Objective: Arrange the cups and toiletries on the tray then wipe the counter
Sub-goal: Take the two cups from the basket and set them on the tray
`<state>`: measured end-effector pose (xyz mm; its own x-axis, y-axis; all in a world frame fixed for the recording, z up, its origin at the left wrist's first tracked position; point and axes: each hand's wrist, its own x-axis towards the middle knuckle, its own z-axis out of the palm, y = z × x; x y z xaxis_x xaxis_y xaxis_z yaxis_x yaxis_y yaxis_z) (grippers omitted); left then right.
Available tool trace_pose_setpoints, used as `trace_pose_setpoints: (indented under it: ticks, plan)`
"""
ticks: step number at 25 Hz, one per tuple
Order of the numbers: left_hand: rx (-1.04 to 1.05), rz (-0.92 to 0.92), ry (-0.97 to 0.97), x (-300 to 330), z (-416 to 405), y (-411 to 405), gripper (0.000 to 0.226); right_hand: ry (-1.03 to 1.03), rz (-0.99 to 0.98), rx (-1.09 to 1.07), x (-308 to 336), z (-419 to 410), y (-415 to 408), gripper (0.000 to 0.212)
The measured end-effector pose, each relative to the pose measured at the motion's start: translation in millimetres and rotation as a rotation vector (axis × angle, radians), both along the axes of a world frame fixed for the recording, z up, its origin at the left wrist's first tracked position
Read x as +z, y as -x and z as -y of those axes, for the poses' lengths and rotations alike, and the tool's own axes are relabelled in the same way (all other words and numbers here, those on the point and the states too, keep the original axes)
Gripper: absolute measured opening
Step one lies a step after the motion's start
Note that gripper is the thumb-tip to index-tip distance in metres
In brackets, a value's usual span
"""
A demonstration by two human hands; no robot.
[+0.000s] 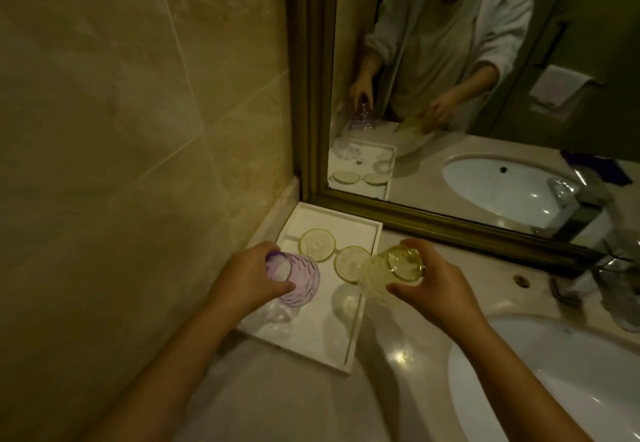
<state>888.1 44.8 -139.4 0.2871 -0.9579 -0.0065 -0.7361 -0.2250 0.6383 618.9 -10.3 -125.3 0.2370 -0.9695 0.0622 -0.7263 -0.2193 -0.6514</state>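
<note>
A white rectangular tray (311,344) lies on the counter in the corner by the tiled wall and the mirror. Two round pale coasters (317,244) (348,263) lie side by side near its far end. My left hand (247,280) grips a ribbed purple glass cup (299,280), tilted on its side over the tray's left half. My right hand (434,285) holds a ribbed yellow glass cup (391,275), also tilted, above the tray's right edge next to the nearer coaster.
A white sink basin (554,382) is set into the marble counter (401,348) at the right. A chrome tap (588,219) and glass items (623,289) stand at the far right. The framed mirror (450,219) runs along the back, and the tiled wall (138,164) closes the left side.
</note>
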Motion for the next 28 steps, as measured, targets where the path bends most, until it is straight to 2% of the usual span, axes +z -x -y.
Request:
trace_pose_setpoints:
  ticks: [5,8,12,15,20,28]
  plan:
    - [-0.029,-0.004,0.022,-21.5,56.3,3.3,0.060,0.063,-0.044,0.005,-24.4,33.7,-27.0,0.070]
    - [-0.062,0.055,-0.008,-32.5,90.8,3.0,0.053,0.084,-0.124,0.069,-42.1,56.1,-44.7,0.073]
    - [-0.078,0.153,-0.044,-47.7,135.0,-1.7,0.063,0.064,-0.185,0.125,-68.6,85.5,-62.3,0.075]
    - [-0.128,0.206,-0.091,-54.5,158.3,-3.2,0.056,0.044,-0.213,0.144,-81.5,100.1,-67.8,0.076]
    - [-0.151,0.297,-0.157,-58.4,182.0,-7.3,0.055,0.044,-0.286,0.173,-85.0,120.4,-70.8,0.076]
    - [-0.208,0.270,-0.167,-59.5,207.8,-8.2,0.062,0.056,-0.322,0.234,-80.4,150.1,-74.2,0.077]
